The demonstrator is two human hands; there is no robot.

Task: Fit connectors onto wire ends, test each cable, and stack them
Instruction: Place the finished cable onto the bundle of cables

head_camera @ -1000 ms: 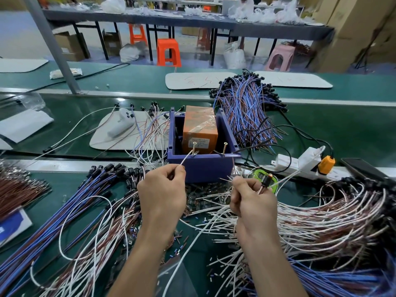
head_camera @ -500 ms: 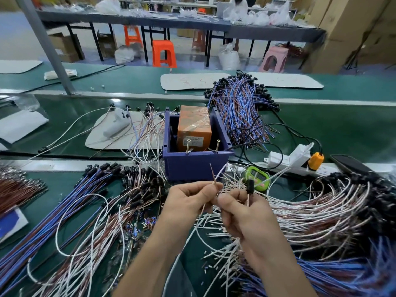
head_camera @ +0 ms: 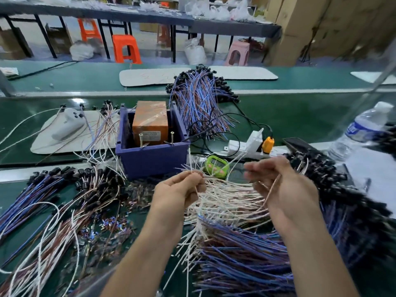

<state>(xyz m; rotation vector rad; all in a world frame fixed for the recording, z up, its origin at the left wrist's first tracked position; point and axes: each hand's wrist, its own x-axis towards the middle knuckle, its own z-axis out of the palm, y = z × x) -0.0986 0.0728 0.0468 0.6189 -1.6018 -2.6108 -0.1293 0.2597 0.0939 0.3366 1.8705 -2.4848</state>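
The left grip [head_camera: 175, 194] pinches a thin white wire [head_camera: 190, 161] between the thumb and the curled fingertips. The end of the wire stands up above the grip, and the rest hangs down past the palm. The right grip [head_camera: 285, 189] is near it, on the right, with the fingers half curled. A pale pink wire [head_camera: 271, 190] runs across these fingers, but the picture is blurred there, so I cannot tell if they really hold it.

Both grips hover above a loose pile of white wires [head_camera: 227, 198] on the green bench [head_camera: 300, 116]. Below the grips, nearer to the person, lies a bundle of blue wires [head_camera: 240, 258].

Just beyond the left grip stands a blue box [head_camera: 152, 161] with an orange block [head_camera: 150, 123] inside and two screws [head_camera: 140, 139] upright on its front rim. Beyond the gap between the two grips is a green timer [head_camera: 215, 167], and behind it a white power strip [head_camera: 244, 145] with an orange plug [head_camera: 268, 143].

To the left of the left grip lie cables with black ends [head_camera: 49, 174]. To the right of the right grip is a heap of black connectors [head_camera: 317, 168], and farther away a water bottle [head_camera: 362, 129].
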